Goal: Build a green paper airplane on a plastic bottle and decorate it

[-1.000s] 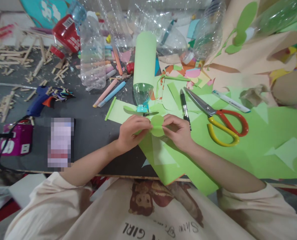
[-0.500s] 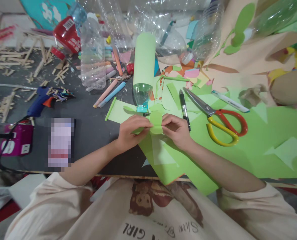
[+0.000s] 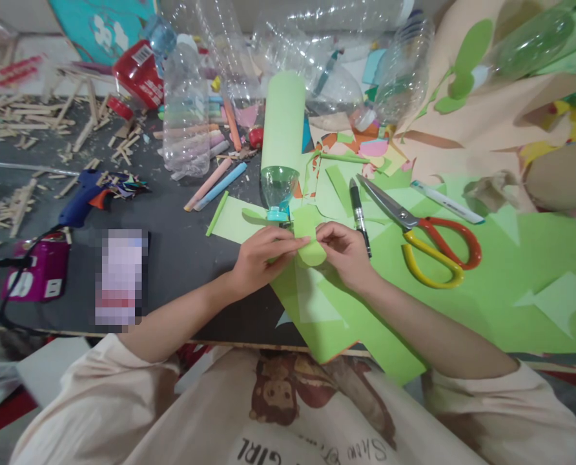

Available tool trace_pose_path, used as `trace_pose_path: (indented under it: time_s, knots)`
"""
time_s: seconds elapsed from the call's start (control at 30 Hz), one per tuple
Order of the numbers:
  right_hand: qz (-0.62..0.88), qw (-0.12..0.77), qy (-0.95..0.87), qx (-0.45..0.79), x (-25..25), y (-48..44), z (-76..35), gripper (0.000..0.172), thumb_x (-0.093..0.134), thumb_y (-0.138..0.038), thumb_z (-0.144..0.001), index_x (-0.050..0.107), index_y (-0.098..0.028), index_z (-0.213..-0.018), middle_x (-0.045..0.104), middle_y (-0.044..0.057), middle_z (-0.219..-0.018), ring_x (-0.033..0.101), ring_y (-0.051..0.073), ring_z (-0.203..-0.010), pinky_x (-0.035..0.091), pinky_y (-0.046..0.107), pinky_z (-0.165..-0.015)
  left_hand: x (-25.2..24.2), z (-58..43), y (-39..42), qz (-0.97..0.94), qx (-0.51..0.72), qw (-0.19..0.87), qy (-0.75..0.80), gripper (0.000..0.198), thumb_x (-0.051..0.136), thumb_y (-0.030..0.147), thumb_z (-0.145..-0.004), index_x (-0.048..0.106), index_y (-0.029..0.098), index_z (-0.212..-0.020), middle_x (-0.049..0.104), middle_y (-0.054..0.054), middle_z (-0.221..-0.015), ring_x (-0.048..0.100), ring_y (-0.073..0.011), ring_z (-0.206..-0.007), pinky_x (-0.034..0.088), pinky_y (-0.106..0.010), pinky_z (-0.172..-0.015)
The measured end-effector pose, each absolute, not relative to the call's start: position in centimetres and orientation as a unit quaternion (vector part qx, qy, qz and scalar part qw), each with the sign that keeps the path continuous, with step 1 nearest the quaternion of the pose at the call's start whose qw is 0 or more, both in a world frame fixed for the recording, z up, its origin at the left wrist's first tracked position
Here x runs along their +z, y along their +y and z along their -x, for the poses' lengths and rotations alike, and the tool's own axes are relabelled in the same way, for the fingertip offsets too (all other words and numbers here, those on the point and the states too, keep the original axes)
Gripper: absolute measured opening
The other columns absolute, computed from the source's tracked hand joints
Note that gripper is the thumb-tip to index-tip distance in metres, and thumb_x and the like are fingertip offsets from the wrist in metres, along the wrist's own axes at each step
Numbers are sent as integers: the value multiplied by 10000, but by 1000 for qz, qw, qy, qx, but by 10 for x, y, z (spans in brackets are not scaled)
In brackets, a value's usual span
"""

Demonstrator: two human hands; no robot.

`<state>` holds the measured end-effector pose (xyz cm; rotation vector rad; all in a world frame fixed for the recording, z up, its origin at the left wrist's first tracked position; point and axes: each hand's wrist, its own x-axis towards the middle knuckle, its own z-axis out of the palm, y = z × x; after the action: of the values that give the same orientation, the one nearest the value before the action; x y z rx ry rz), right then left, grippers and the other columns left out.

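Between my two hands is a small green paper cutout [image 3: 311,254] with rounded ends, pinched at its narrow middle. My left hand [image 3: 263,255] is closed on its left side, the index finger stretched across the paper. On the other edge, the thumb and fingers of my right hand [image 3: 343,253] pinch it. Just beyond lies a clear bottle wrapped in pale green paper [image 3: 283,123], its blue cap [image 3: 277,214] toward me. A black pen [image 3: 360,216] and scissors [image 3: 404,219] with red and yellow handles lie to the right of my right hand.
Large green paper sheets [image 3: 501,284] cover the right side. At left are a blue glue gun [image 3: 82,197], a purple box [image 3: 36,271], a phone [image 3: 121,278] and broken wooden sticks [image 3: 21,116]. Clear plastic bottles [image 3: 186,116] and paper scraps [image 3: 380,148] fill the back.
The cutout's near rounded end now shows larger and tilted toward me. My left index finger has straightened across it. The whole view has shifted slightly.
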<state>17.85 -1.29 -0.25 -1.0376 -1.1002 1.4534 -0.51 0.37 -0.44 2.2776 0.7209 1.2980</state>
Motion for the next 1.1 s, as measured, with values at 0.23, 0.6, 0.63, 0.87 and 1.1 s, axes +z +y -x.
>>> trace_pose_path:
  time_s: [0.23, 0.6, 0.63, 0.87, 1.1]
  knots:
    - [421, 488, -455, 615, -2, -12, -178, 269, 859, -408, -648, 669, -219, -675, 644, -34, -655, 553, 102, -560, 488, 255, -538, -3, 5, 1, -799, 480, 242, 271, 153, 585, 167, -933, 703, 216, -1017, 755, -35, -803, 704, -113, -719, 541, -203, -655]
    - [372, 536, -535, 537, -7, -17, -176, 87, 775, -264, -764, 729, -280, -692, 724, -4, -711, 676, 161, -681, 554, 339, -643, -9, 5, -4, -720, 518, 355, 295, 306, 664, 288, -901, 552, 210, -1175, 700, -29, -890, 698, -95, -728, 545, -166, -638]
    - [365, 544, -543, 526, -7, -18, -176, 91, 762, -240, -774, 735, -288, -702, 726, -8, -712, 677, 159, -682, 555, 339, -642, -9, 4, -4, -715, 512, 376, 291, 254, 660, 281, -904, 571, 207, -1130, 695, -20, -862, 690, -89, -711, 541, -161, -634]
    - [381, 535, -564, 500, -7, -18, -177, 131, 726, -208, -782, 716, -280, -672, 713, -12, -696, 660, 163, -658, 548, 353, -614, -5, 5, 1, -733, 492, 378, 280, 159, 614, 322, -933, 666, 180, -880, 715, -48, -784, 658, -108, -683, 535, -205, -625]
    - [387, 538, -608, 437, -12, -19, -175, 154, 690, -191, -824, 680, -252, -684, 672, -15, -669, 614, 147, -629, 505, 313, -568, -4, 6, 3, -737, 496, 363, 281, 131, 620, 289, -928, 658, 183, -862, 700, -46, -759, 653, -118, -700, 529, -221, -643]
